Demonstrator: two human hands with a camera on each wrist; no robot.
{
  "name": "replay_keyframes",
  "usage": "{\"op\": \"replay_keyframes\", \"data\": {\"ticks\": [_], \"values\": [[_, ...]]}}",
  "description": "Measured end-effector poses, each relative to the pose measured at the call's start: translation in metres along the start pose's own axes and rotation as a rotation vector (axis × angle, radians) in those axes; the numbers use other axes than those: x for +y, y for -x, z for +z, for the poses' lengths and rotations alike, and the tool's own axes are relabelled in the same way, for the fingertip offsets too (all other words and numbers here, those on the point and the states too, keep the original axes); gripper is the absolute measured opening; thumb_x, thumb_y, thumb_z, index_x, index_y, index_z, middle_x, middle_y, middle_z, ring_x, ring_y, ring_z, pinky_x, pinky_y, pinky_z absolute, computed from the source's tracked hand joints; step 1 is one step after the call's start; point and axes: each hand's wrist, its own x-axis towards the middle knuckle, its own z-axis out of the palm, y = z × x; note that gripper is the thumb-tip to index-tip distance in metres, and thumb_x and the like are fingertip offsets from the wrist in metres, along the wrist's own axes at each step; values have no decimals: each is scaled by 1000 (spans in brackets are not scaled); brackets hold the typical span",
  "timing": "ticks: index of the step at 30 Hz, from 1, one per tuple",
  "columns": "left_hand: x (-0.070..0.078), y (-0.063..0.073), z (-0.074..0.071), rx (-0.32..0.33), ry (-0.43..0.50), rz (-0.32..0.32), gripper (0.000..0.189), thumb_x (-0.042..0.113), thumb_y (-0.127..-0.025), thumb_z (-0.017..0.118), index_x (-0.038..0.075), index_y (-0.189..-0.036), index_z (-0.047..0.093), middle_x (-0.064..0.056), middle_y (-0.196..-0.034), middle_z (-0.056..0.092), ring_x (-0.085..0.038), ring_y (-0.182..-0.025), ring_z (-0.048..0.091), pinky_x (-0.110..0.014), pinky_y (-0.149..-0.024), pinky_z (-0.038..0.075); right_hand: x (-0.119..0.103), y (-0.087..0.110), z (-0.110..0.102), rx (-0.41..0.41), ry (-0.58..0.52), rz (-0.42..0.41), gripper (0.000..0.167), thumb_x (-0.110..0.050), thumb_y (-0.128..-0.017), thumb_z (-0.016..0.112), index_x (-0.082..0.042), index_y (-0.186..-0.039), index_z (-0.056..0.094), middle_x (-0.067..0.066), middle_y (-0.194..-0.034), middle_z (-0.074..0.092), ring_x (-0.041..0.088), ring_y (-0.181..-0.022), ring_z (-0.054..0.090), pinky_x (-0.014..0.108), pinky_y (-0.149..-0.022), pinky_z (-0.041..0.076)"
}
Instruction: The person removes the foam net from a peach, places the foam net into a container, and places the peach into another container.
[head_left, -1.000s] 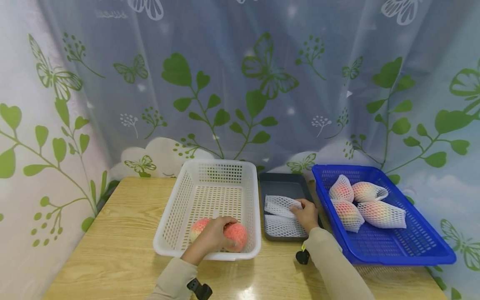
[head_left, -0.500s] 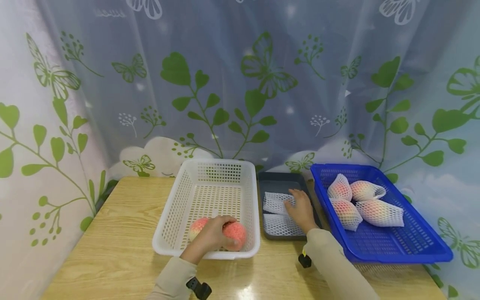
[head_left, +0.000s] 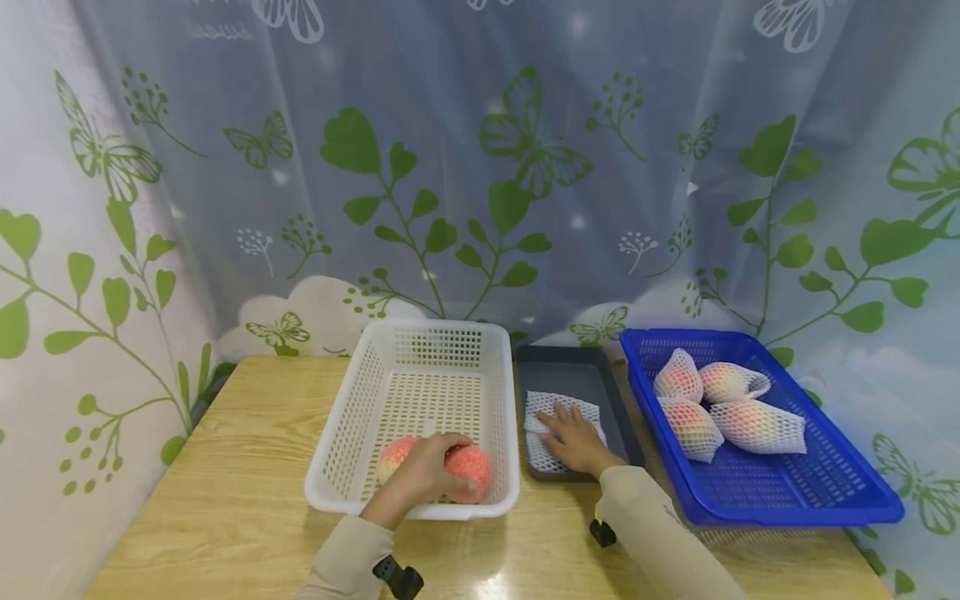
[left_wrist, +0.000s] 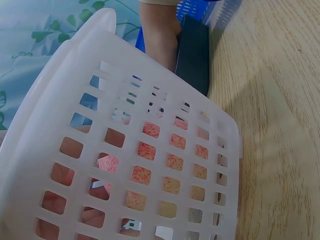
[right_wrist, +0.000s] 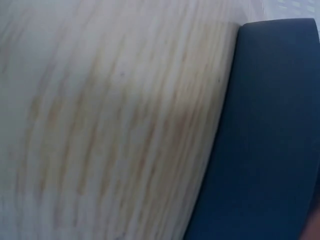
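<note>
My left hand grips a pink-red peach at the near end of the white basket. Beside it sits another peach, pink and yellow, partly behind the hand. The left wrist view shows a peach through the holes of the basket's wall. My right hand lies with fingers spread over white foam fruit nets in the dark grey tray; it covers part of them. The right wrist view has mostly tabletop and the tray's side.
A blue basket stands on the right, with several net-wrapped peaches at its left and back. The wooden table extends left of the white basket. A printed curtain hangs behind.
My right hand has let go of the upper foam net, lifted a little, then come down leftward onto the nets with fingers spread. My left hand keeps its place on the peach.
</note>
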Motion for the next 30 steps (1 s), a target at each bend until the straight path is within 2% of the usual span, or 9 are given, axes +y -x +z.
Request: {"op": "replay_keyframes", "data": {"ticks": [5,8,12,15,22,26,30], "values": [[1,0,-1,0,4,-13,60,10,-71,84,-1,-124,60,-18,-122,61,-35,-110,57,-46,-88,50,-4,3,-3,-72,-28,46,55,-34,-101,42,-2,-145,37,33,-152,16,58,-137,4,72,-107,8],[2,0,-1,-8,19,-34,61,9,-71,84,-1,-125,59,-18,-123,60,-35,-111,57,-47,-89,50,-6,4,-4,-108,-4,69,56,-37,-102,39,-5,-148,33,31,-154,13,55,-139,1,70,-108,6],[1,1,0,1,15,-15,58,8,-71,83,0,-123,60,-18,-123,61,-36,-112,56,-48,-91,49,-6,4,-2,-133,14,89,57,-38,-102,37,-9,-151,29,27,-156,9,50,-141,-2,68,-110,4],[0,2,1,19,6,13,56,7,-70,84,-1,-121,62,-18,-120,62,-36,-112,57,-48,-91,49,-5,4,-2,-126,-6,85,57,-38,-102,38,-8,-150,30,27,-156,9,51,-141,-2,68,-110,3],[0,2,-1,27,25,29,55,8,-71,83,-4,-119,62,-18,-118,63,-33,-108,59,-46,-89,50,-4,4,-2,-130,-8,80,60,-41,-102,37,-8,-151,26,27,-156,8,51,-141,-3,67,-110,3],[-1,0,-2,33,46,21,53,5,-72,81,-5,-120,61,-19,-118,63,-34,-106,59,-46,-88,51,-5,4,-4,-79,-55,59,60,-38,-101,42,-5,-150,28,28,-155,13,52,-140,1,70,-108,5],[-1,-2,-2,49,74,-4,53,5,-72,79,-4,-121,61,-21,-120,62,-39,-110,57,-50,-90,50,-6,3,-9,-57,-88,62,63,-37,-102,43,-4,-151,23,28,-156,12,52,-140,0,71,-108,6]]}}
